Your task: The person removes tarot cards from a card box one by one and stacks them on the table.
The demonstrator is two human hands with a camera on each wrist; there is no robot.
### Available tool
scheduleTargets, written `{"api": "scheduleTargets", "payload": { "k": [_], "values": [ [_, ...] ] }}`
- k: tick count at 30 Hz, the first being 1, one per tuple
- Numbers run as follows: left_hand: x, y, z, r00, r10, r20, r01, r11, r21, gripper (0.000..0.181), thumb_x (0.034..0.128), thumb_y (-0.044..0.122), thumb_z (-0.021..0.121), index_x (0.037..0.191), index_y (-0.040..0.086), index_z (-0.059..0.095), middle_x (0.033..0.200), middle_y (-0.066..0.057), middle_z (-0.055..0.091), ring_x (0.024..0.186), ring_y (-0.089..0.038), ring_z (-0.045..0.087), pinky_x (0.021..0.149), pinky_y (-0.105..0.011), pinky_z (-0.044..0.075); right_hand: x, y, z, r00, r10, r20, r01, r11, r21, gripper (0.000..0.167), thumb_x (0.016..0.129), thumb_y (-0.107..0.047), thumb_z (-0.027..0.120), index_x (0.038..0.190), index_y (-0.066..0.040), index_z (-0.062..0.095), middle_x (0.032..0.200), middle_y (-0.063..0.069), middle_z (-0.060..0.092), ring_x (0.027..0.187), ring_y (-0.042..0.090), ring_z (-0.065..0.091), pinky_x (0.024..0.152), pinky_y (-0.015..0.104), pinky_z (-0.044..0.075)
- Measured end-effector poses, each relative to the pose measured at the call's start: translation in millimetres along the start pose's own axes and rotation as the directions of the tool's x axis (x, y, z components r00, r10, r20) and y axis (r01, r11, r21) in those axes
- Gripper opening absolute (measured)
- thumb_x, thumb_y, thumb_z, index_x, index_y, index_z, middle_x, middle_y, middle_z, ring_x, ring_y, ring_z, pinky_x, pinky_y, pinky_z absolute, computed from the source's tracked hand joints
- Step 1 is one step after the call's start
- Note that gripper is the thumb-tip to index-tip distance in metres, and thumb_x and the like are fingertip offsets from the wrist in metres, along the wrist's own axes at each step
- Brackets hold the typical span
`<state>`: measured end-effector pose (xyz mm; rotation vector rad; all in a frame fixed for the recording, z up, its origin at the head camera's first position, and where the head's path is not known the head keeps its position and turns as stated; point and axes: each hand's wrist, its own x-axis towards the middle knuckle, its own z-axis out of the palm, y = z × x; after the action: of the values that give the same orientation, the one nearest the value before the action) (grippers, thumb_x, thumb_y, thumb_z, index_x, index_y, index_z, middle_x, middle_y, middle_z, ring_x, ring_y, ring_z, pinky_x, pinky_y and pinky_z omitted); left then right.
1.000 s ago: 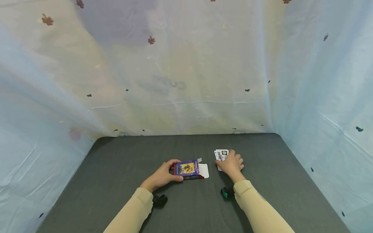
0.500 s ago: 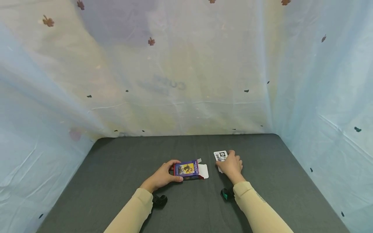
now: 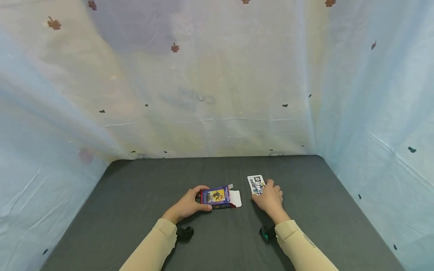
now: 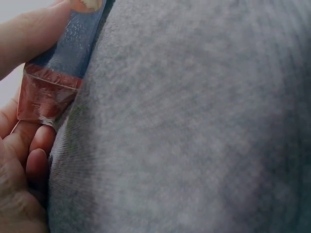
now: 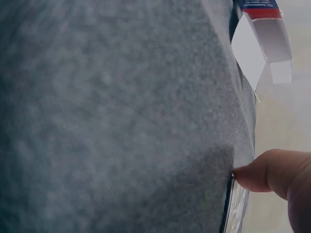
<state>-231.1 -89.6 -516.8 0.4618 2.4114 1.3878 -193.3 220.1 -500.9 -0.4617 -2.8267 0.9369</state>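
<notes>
In the head view my left hand (image 3: 185, 205) holds a purple card box (image 3: 215, 196) with a yellow picture, thumb on its near side and fingers at the far side. The box lies flat, and its white end flap (image 3: 235, 198) stands out to the right. The left wrist view shows the box's red end (image 4: 48, 94) under clear wrap, with fingertips against it. To the right, my right hand (image 3: 270, 199) grips a small stack of printed cards (image 3: 255, 183) on the table. Its thumb (image 5: 269, 172) touches the cards' edge in the right wrist view; the palm hides part of the stack.
A dark grey cloth-covered table (image 3: 162, 177) lies under both hands. Pale patterned sheeting (image 3: 217, 82) hangs behind it and along both sides. Black straps with small devices sit at both wrists, close to the tabletop.
My right hand has shifted slightly toward me, so more of the top card's face shows. The cards look more evenly aligned than before. My left hand and the box keep their place.
</notes>
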Motion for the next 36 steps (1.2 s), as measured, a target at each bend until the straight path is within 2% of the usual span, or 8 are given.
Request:
{"api": "scheduleTargets", "payload": {
  "k": [11, 18, 26, 36],
  "values": [
    [-0.4, -7.2, -0.7, 1.000, -0.015, -0.010, 0.015, 1.000, 0.007, 0.073, 0.0727, 0.040, 0.085, 0.135, 0.027, 0.050, 0.118, -0.009, 0.046, 0.103, -0.025, 0.044, 0.088, -0.044, 0.039, -0.5, -1, 6, 1.000, 0.017, -0.025, -0.019, 0.997, -0.069, 0.084, 0.074, -0.036, 0.080, 0.126, 0.012, 0.035, 0.101, 0.033, 0.048, 0.097, 0.051, 0.050, 0.078, 0.058, 0.041],
    [0.2, -8.7, -1.4, 0.999, -0.031, -0.009, 0.031, 0.999, 0.018, 0.076, 0.0707, 0.044, 0.085, 0.135, 0.028, 0.049, 0.118, -0.008, 0.046, 0.103, -0.025, 0.045, 0.089, -0.044, 0.038, -1.4, -1, 9, 0.999, 0.017, -0.045, -0.019, 0.998, -0.058, 0.076, 0.073, -0.034, 0.080, 0.119, 0.011, 0.040, 0.096, 0.029, 0.048, 0.094, 0.048, 0.050, 0.077, 0.057, 0.040],
    [1.4, -9.5, -1.1, 0.999, -0.038, -0.018, 0.038, 0.999, 0.031, 0.076, 0.0691, 0.045, 0.086, 0.134, 0.029, 0.049, 0.117, -0.007, 0.047, 0.103, -0.025, 0.045, 0.090, -0.046, 0.037, -2.2, -3, 11, 0.998, 0.004, -0.055, -0.007, 0.998, -0.056, 0.070, 0.074, -0.031, 0.078, 0.117, 0.012, 0.042, 0.094, 0.029, 0.047, 0.092, 0.049, 0.049, 0.076, 0.057, 0.040],
    [1.4, -6.7, -1.6, 0.999, -0.034, -0.019, 0.035, 0.999, 0.030, 0.076, 0.0692, 0.044, 0.086, 0.134, 0.028, 0.050, 0.116, -0.007, 0.047, 0.103, -0.024, 0.046, 0.091, -0.047, 0.037, -6.4, -5, 12, 0.996, -0.005, -0.090, -0.001, 0.998, -0.062, 0.073, 0.073, -0.028, 0.079, 0.120, 0.015, 0.043, 0.096, 0.033, 0.049, 0.092, 0.052, 0.051, 0.076, 0.061, 0.041]
  ]
}}
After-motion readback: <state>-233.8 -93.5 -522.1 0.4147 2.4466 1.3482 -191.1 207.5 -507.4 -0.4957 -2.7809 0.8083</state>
